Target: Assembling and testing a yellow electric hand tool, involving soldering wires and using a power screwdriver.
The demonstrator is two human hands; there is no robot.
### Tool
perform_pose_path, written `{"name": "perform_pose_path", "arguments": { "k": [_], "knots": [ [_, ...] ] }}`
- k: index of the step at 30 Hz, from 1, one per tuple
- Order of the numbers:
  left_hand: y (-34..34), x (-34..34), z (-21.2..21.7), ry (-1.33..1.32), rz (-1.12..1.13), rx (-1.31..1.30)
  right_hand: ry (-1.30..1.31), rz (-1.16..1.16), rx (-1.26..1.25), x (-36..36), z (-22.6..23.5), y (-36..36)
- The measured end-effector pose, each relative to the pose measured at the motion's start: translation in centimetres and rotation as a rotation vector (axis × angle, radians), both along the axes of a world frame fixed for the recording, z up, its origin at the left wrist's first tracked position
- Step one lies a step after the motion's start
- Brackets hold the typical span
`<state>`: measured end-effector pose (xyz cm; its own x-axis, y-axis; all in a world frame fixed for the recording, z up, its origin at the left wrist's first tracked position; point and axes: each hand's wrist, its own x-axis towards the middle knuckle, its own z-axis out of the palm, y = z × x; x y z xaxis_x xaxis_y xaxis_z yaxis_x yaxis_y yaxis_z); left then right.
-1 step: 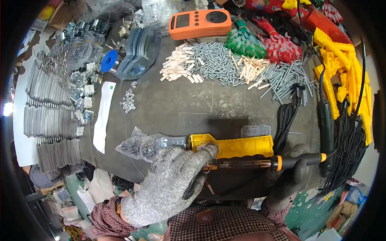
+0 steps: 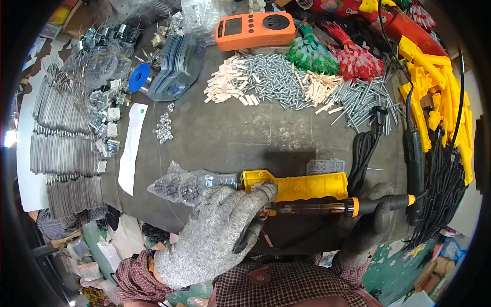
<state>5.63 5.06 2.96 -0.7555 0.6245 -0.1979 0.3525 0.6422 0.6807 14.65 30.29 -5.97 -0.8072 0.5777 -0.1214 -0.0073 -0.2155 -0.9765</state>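
Note:
My left hand (image 2: 215, 230), in a grey knitted glove, pinches the left end of a yellow plastic housing (image 2: 312, 187) at the table's near edge. My right hand (image 2: 376, 220), gloved too, is closed round the black and orange handle of a soldering iron (image 2: 312, 209). The iron lies level along the housing's near side, its front end close to my left fingertips. Those fingertips hide the tip and whatever small part sits there. Against the housing's left end rests a grey metallic piece (image 2: 222, 180), beside a clear bag of small dark parts (image 2: 179, 185).
An orange meter (image 2: 254, 30) stands at the back, behind piles of screws (image 2: 276, 79) and pale pegs (image 2: 225, 82). Red-tipped leads (image 2: 358, 56), yellow housings (image 2: 445, 87) and black cables (image 2: 440, 204) crowd the right. Metal strips (image 2: 66, 151) and a solder spool (image 2: 138, 78) occupy the left.

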Motion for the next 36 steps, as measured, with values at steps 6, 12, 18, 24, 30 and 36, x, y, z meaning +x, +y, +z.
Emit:
{"name": "perform_pose_path", "arguments": {
  "k": [6,12,18,24,30,36],
  "knots": [
    [-1.6,0.9,0.2,0.184,-0.094,-0.021,-0.001,-0.087,0.092,-0.1,-1.3,-0.1],
    [-1.4,5.8,-1.0,0.649,-0.491,-0.485,0.208,0.149,-0.165,-0.6,0.3,-0.1],
    [-1.4,6.3,0.2,0.638,-0.508,-0.487,0.134,0.018,-0.176,-1.1,0.3,-0.8],
    [-0.7,3.8,-0.2,0.784,-0.319,-0.061,0.097,-0.028,-0.193,-0.4,-0.8,-0.3],
    [-0.4,3.6,-1.9,0.458,-0.085,0.158,0.176,0.066,-0.076,-1.3,-0.6,-0.3],
    [-0.7,3.9,-2.2,0.368,0.014,0.153,0.160,0.100,-0.039,-0.1,-2.2,0.6]
  ]
}}
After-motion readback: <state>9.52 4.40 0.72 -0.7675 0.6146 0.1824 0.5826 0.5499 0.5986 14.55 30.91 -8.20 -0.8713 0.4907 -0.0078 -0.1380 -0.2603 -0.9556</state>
